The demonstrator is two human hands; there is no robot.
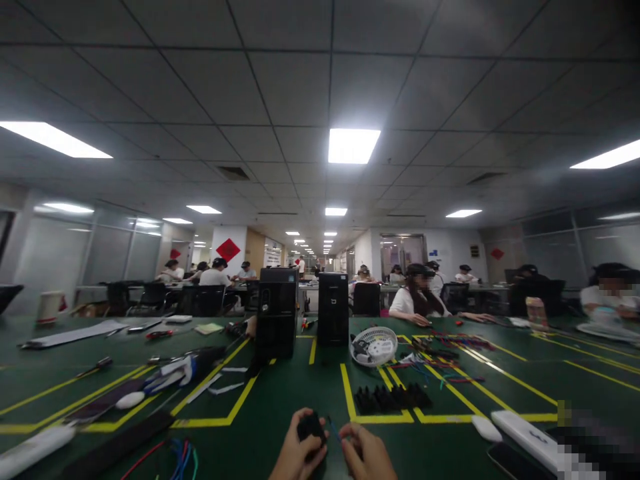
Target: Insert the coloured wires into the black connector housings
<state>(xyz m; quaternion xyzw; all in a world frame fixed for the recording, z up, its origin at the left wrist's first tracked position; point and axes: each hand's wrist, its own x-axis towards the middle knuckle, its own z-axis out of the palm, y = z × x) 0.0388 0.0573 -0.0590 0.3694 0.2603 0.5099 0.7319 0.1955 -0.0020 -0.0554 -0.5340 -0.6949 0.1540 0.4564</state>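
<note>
Low in the middle of the head view, my left hand (299, 448) is closed around a small black block-like part (311, 427); its exact kind is too small to make out. Just to the right, my right hand (365, 452) pinches a thin blue wire (334, 428), whose far end points toward the black part. Whether the wire touches the part I cannot tell. Beyond my right hand, a row of several similar black parts (393, 399) stands on the green table (280, 407). At the lower left lies a bundle of loose coloured wires (183, 459).
Two black computer towers (277, 313) stand ahead. A white basket (374, 347) with white parts sits right of them, near scattered wires (450, 350). White power strips (530, 440) lie at both front corners. Gloves and tools (170, 373) are on the left. A person (419, 300) sits across the table.
</note>
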